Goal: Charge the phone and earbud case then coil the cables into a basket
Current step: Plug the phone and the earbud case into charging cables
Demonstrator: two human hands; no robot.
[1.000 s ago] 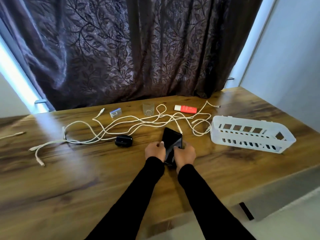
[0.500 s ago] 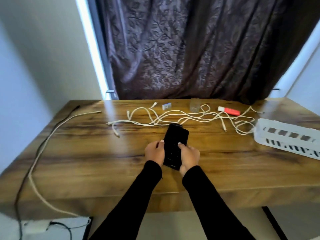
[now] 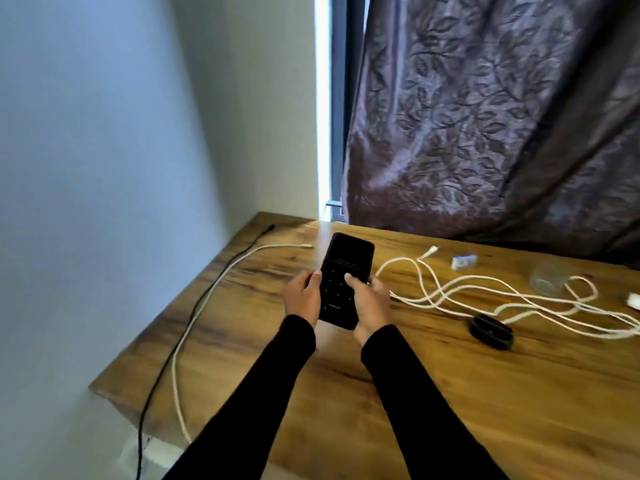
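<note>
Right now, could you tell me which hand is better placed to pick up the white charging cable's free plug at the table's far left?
Probably the left hand: the white cable's plug lies on its side of the black phone.

One phone (image 3: 343,282), one earbud case (image 3: 491,331)

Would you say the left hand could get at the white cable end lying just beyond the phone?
Probably yes, once freed: the left hand now grips the phone, but bare table separates it from that cable end.
</note>
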